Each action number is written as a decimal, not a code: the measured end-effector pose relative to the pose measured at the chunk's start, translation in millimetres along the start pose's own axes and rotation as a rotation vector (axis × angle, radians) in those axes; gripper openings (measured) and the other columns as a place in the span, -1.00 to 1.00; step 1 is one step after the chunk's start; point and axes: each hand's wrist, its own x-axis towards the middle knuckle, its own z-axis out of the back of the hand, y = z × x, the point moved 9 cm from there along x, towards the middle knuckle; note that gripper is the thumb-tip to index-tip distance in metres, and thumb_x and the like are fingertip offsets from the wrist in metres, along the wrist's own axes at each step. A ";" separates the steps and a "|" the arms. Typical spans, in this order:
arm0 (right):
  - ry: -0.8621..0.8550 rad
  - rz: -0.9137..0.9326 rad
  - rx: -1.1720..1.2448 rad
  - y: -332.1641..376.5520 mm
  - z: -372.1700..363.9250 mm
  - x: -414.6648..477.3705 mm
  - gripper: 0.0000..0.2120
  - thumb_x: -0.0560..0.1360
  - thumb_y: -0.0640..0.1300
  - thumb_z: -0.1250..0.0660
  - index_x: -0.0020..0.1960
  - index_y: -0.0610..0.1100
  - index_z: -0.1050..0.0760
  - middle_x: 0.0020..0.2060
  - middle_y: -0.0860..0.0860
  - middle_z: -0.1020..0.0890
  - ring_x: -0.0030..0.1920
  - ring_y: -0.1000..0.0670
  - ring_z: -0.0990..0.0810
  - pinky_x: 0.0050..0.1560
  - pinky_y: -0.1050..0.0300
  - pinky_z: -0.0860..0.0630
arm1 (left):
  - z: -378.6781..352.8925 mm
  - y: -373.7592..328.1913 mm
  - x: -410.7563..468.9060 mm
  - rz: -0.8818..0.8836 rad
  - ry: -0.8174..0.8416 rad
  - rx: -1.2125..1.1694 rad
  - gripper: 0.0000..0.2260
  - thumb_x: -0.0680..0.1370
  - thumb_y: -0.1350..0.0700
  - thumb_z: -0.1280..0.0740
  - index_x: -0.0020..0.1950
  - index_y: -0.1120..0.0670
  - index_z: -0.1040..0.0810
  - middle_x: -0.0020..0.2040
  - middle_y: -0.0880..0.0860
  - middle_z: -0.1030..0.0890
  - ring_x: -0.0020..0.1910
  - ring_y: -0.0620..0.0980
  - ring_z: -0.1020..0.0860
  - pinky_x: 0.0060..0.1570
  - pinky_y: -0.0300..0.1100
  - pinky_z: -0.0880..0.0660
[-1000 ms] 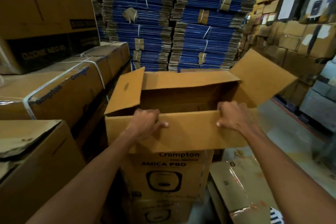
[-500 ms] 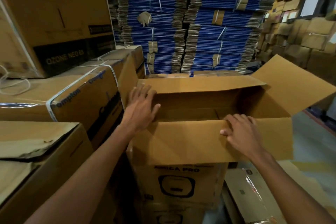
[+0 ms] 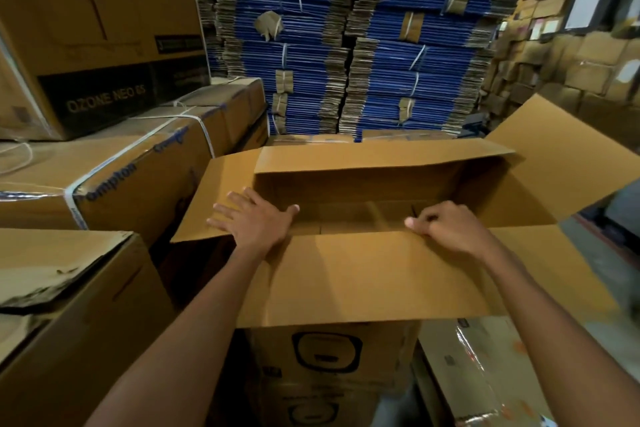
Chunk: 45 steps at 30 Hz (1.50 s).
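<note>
One slip could let it spring back: left hand (image 3: 254,220) lies spread on the brown corrugated cardboard carton's (image 3: 363,184) side flap (image 3: 221,184), right hand (image 3: 450,230) merely pinches its near flap (image 3: 363,277).

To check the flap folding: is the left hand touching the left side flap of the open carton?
Touching. The head view shows the left hand lying flat, fingers spread, on the left side flap.

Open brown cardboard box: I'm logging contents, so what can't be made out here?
Head view only.
Floor of the open brown cardboard box: dim, partly hidden by its near flap.
Right hand: fingers' tips curl behind that flap's edge.
Printed carton underneath: label cut off by the flap, blurred.
</note>
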 end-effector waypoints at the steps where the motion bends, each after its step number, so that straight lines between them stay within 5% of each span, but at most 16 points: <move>1: 0.031 0.005 -0.012 7.5 -4.2 5.0 -0.70 0.62 0.20 -0.26 0.04 0.02 -0.66 0.04 0.06 -0.65 0.11 0.01 -0.58 0.18 -0.05 -0.49 | -1.1 -3.0 -0.8 -0.023 -0.035 0.045 -0.01 0.53 -0.46 -0.15 0.66 0.19 0.14 0.64 0.31 0.11 0.57 0.49 0.12 0.46 0.45 0.16; 6: 0.087 0.043 -0.041 46.9 -32.5 40.8 -0.66 0.61 0.07 -0.34 0.34 0.01 -0.56 0.32 -0.02 -0.57 0.40 -0.09 -0.45 0.40 -0.21 -0.41 | -2.8 -1.3 1.3 -0.068 -0.090 0.088 -0.08 0.58 -0.37 -0.16 0.66 0.21 0.11 0.64 0.33 0.07 0.57 0.48 0.08 0.51 0.38 0.13; 9: 0.049 0.020 0.066 63.0 -38.5 64.5 -0.34 0.56 -0.02 -0.42 0.59 0.04 -0.24 0.55 -0.05 -0.33 0.53 -0.14 -0.30 0.45 -0.21 -0.33 | -1.5 -1.7 -3.8 -0.082 -0.111 0.093 -0.10 0.58 -0.33 -0.18 0.66 0.20 0.11 0.64 0.33 0.06 0.58 0.46 0.09 0.52 0.38 0.11; 12: -0.138 0.078 0.040 80.9 -22.9 83.6 -0.26 0.58 -0.10 -0.40 0.63 -0.06 -0.10 0.61 -0.08 -0.17 0.57 -0.17 -0.22 0.49 -0.22 -0.26 | -2.9 2.3 -12.5 -0.101 -0.138 0.086 -0.11 0.58 -0.31 -0.17 0.65 0.20 0.15 0.64 0.32 0.08 0.58 0.44 0.09 0.52 0.37 0.11; 15: -0.489 0.170 -0.159 105.0 15.2 91.6 -0.31 0.55 -0.12 -0.40 0.58 -0.12 -0.18 0.52 -0.16 -0.28 0.43 -0.19 -0.39 0.41 -0.22 -0.38 | -4.9 10.6 -24.2 -0.119 -0.213 0.065 -0.09 0.57 -0.30 -0.17 0.65 0.21 0.18 0.64 0.32 0.09 0.59 0.43 0.09 0.52 0.36 0.10; 18: -0.678 0.227 -0.319 124.8 42.5 105.0 -0.25 0.48 -0.12 -0.41 0.58 -0.14 -0.17 0.53 -0.18 -0.26 0.51 -0.21 -0.28 0.51 -0.27 -0.21 | -8.6 18.6 -36.7 -0.141 -0.265 0.029 -0.07 0.56 -0.30 -0.18 0.65 0.19 0.22 0.64 0.31 0.11 0.59 0.42 0.11 0.53 0.35 0.11; 22: -0.545 0.216 -0.519 138.4 43.6 145.7 -0.13 0.46 -0.04 -0.40 0.64 -0.14 -0.04 0.62 -0.14 -0.11 0.62 -0.15 -0.07 0.59 -0.24 0.05 | -11.7 26.2 -45.5 -0.132 -0.268 0.027 -0.08 0.58 -0.30 -0.12 0.62 0.17 0.35 0.64 0.27 0.23 0.60 0.39 0.20 0.55 0.31 0.15; 26: -0.304 0.139 -0.588 125.7 28.0 175.3 -0.36 0.47 0.02 -0.34 0.50 -0.10 -0.28 0.43 -0.10 -0.42 0.42 -0.15 -0.39 0.44 -0.27 -0.25 | -11.2 25.1 -47.7 -0.138 -0.261 0.027 -0.12 0.58 -0.29 -0.05 0.62 0.16 0.38 0.63 0.26 0.28 0.60 0.37 0.23 0.56 0.30 0.17; 29: -0.099 0.078 -0.572 104.4 12.5 186.3 -0.23 0.52 0.04 -0.38 0.62 -0.02 -0.11 0.59 -0.08 -0.23 0.56 -0.14 -0.21 0.51 -0.35 -0.09 | -10.8 21.3 -43.2 -0.140 -0.246 0.019 -0.12 0.54 -0.30 0.00 0.63 0.15 0.33 0.64 0.25 0.23 0.60 0.37 0.20 0.56 0.30 0.17; 33: -0.101 0.121 -0.560 103.3 4.3 178.4 -0.12 0.55 -0.01 -0.36 0.66 -0.06 0.13 0.66 -0.03 0.07 0.64 -0.11 0.07 0.56 -0.34 0.06 | -5.3 14.2 -32.1 -0.124 -0.217 0.034 -0.13 0.58 -0.28 -0.12 0.65 0.16 0.24 0.65 0.26 0.14 0.60 0.38 0.13 0.55 0.32 0.11; 37: -0.063 0.186 -0.421 106.5 -29.6 141.5 -0.30 0.57 -0.07 -0.33 0.63 -0.06 -0.12 0.64 -0.04 -0.10 0.61 -0.08 -0.13 0.57 -0.25 -0.01 | -0.7 5.4 -19.5 -0.119 -0.192 0.039 -0.16 0.58 -0.26 -0.15 0.66 0.17 0.13 0.65 0.26 0.04 0.60 0.39 0.05 0.54 0.32 0.08; 40: -0.065 0.186 -0.262 95.7 -43.4 99.6 -0.49 0.59 -0.06 -0.36 0.52 -0.01 -0.37 0.50 -0.02 -0.42 0.45 -0.07 -0.43 0.43 -0.10 -0.36 | 2.0 1.5 -12.3 -0.106 -0.196 0.065 -0.21 0.58 -0.25 -0.16 0.65 0.16 0.01 0.64 0.24 -0.06 0.57 0.38 -0.05 0.53 0.33 0.00; 45: -0.380 0.204 -0.139 51.2 -6.3 28.3 -0.72 0.59 -0.10 -0.30 0.27 -0.02 -0.61 0.25 0.02 -0.64 0.17 -0.06 -0.62 0.20 0.00 -0.57 | 10.8 -6.7 -6.9 -0.159 -0.264 -0.048 -0.40 0.61 -0.23 -0.16 0.56 0.07 -0.24 0.55 0.18 -0.30 0.53 0.26 -0.23 0.50 0.28 -0.08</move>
